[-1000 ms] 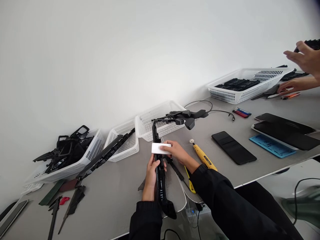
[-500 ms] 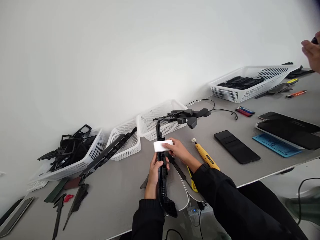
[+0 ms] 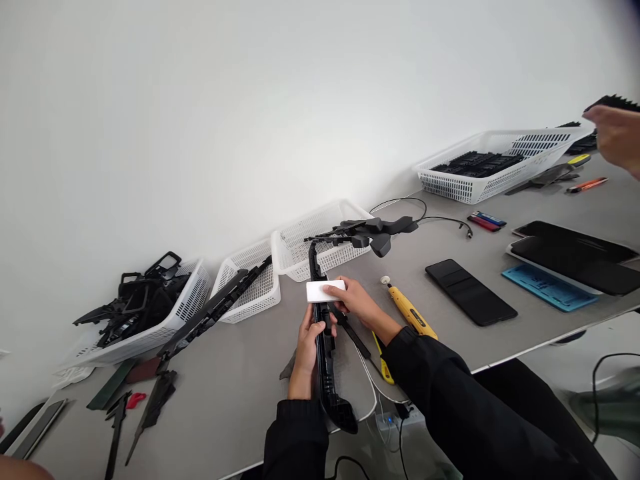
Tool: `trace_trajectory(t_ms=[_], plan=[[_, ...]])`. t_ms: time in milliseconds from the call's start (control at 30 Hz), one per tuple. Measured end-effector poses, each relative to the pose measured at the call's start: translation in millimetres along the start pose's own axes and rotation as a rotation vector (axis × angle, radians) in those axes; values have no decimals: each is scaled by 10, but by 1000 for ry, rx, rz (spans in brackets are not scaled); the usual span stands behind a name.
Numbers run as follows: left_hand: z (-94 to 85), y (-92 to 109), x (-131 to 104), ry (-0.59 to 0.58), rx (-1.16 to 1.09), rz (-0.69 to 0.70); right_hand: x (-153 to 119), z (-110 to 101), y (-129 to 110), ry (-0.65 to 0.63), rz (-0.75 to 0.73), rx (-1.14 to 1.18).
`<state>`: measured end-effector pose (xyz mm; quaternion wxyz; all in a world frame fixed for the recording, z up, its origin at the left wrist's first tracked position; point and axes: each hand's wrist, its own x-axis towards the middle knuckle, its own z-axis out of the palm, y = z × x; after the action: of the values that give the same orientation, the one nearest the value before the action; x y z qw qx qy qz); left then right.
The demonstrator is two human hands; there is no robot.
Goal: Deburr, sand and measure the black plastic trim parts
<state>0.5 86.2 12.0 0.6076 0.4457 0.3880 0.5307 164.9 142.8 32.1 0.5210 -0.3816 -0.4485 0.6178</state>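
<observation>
My left hand [image 3: 306, 350] is closed around a long black plastic trim piece [image 3: 326, 380], which stands lengthwise away from me over the table edge. In my right hand [image 3: 359, 301] is a small white rectangular block [image 3: 317, 292], pinched with the thumb on its top. The block lies across the trim piece just beyond my left fingers; whether it touches the plastic is hidden. To the right of my right forearm lies a yellow handheld rotary tool [image 3: 413, 313] with a round white tip. A yellow-handled cutter [image 3: 386, 370] is partly covered by my sleeve.
White baskets with black plastic parts line the wall: left [image 3: 193, 297], middle [image 3: 253, 307] and far right [image 3: 473, 190]. Dark parts [image 3: 380, 233] jut from another basket [image 3: 295, 267]. A black phone [image 3: 473, 292] lies right. Another person's hand [image 3: 620, 137] holds a dark part.
The other person's hand at the right has come lower with a dark toothed part. Skin of someone appears at the lower left. My hands stay almost still, with the block barely shifted.
</observation>
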Motion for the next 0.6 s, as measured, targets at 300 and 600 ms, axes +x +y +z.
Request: trace_trajectory(t_ms=[300,600], plan=[[-6,18,7,16,-83,15,42,-48,26,45,7,34],[-4,-13,-16,14,61,-4,-38,30,-63,-218,45,-35]])
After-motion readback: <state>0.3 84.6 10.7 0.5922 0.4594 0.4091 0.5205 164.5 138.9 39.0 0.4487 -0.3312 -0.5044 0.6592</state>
